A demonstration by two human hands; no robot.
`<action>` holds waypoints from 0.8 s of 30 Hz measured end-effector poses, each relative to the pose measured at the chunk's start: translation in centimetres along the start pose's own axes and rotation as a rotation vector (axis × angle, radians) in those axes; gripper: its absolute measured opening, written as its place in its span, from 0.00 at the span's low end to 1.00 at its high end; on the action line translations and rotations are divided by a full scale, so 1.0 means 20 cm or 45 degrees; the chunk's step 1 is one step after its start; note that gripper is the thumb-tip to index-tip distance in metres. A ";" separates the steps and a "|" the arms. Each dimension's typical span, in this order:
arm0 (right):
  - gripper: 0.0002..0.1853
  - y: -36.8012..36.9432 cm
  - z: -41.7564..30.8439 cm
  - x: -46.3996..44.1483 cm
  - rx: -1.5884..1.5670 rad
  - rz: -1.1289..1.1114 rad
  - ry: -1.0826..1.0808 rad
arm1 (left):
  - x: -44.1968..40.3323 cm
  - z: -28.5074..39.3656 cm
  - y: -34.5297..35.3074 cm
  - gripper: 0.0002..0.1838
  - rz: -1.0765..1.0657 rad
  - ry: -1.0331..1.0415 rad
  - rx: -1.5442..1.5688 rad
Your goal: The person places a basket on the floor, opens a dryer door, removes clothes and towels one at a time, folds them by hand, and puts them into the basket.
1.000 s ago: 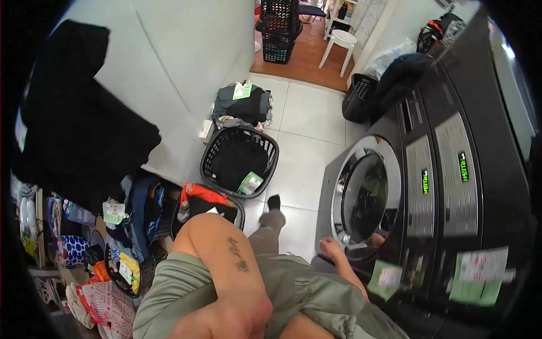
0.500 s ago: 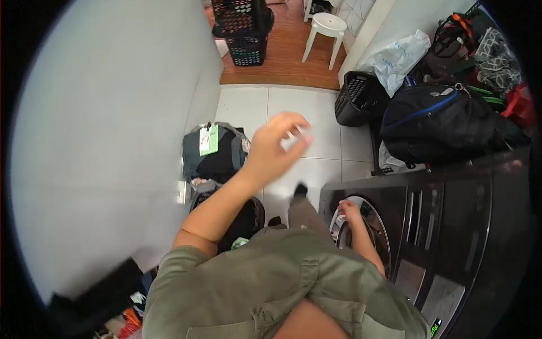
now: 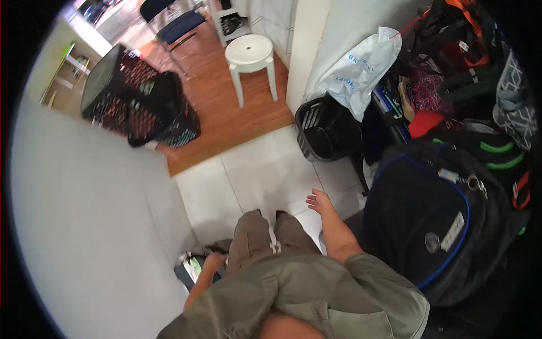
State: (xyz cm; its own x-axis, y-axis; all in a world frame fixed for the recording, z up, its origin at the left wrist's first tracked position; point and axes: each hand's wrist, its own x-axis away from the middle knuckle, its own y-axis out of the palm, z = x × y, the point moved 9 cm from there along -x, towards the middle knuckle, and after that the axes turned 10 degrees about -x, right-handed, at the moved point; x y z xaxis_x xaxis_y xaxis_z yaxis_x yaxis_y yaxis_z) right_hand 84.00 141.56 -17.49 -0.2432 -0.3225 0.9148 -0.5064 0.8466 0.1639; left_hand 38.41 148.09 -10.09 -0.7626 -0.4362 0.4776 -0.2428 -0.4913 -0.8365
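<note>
Black basket [image 3: 329,133] beyond right hand [image 3: 318,201], fingers loosely parted, empty, left hand [image 3: 214,261], fingers unclear

Clothes bundle [image 3: 183,273] partly hidden; chair [image 3: 182,27] cut off at top

Stacked baskets [image 3: 158,104], a ticketed bundle [image 3: 183,273] and heaped bags [image 3: 420,214] suggest a laundry shop.
</note>
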 end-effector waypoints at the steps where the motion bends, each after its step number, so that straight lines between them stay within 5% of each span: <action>1: 0.28 -0.01 -0.03 -0.14 -0.190 0.057 0.025 | 0.02 -0.32 0.40 0.09 -0.318 -0.265 0.061; 2: 0.28 -0.01 -0.05 -0.27 -0.239 0.072 0.017 | -0.01 -0.27 0.27 0.12 -0.327 0.025 -0.274; 3: 0.29 -0.02 -0.09 -0.40 -0.447 0.160 0.011 | -0.07 -0.34 0.26 0.13 -0.396 0.036 -0.216; 7: 0.36 -0.06 -0.25 -0.88 -1.297 0.582 0.015 | -0.30 -0.89 0.20 0.17 -0.757 -0.264 0.151; 8: 0.38 -0.03 -0.33 -0.96 -1.350 0.485 -0.088 | -0.37 -1.04 0.13 0.18 -0.829 -0.267 0.139; 10: 0.38 0.02 -0.54 -0.98 -1.505 0.091 -0.393 | -0.64 -1.30 -0.12 0.20 -0.791 -0.274 0.183; 12: 0.32 0.04 -0.50 -1.01 -1.766 0.187 -0.261 | -0.92 -1.52 -0.57 0.18 -0.161 -0.565 0.285; 14: 0.31 0.14 -0.57 -0.84 -1.732 0.131 -0.369 | -1.22 -1.42 -1.06 0.16 -0.053 -0.520 0.267; 16: 0.29 0.14 -0.44 -0.62 -1.399 0.449 -0.218 | -1.42 -1.46 -1.24 0.15 -0.128 -0.376 0.187; 18: 0.27 0.10 -0.12 -0.53 -1.545 0.584 -0.111 | -1.68 -1.58 -1.27 0.14 -0.211 -0.256 0.372; 19: 0.27 0.07 0.03 -0.38 -1.689 0.651 -0.148 | -1.79 -1.46 -1.37 0.13 -0.297 -0.163 0.135; 21: 0.25 -0.04 0.15 -0.10 -0.159 0.693 -0.266 | -2.04 -1.07 -1.39 0.13 -0.379 0.117 -0.161; 23: 0.24 -0.02 0.47 0.18 0.510 0.757 -0.186 | -2.14 -0.73 -1.48 0.14 -0.398 0.062 0.107; 24: 0.18 -0.03 0.74 0.31 0.143 0.984 -0.307 | -2.18 -0.52 -1.50 0.14 -0.429 0.176 0.061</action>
State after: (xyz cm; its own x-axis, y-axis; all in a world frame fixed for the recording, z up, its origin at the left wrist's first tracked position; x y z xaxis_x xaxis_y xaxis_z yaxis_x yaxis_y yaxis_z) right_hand 70.67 132.83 -17.43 -0.7227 0.2414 0.6476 -0.1998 0.8240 -0.5302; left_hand 72.75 189.64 -8.56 -0.7194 -0.1393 0.6805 -0.4683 -0.6263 -0.6233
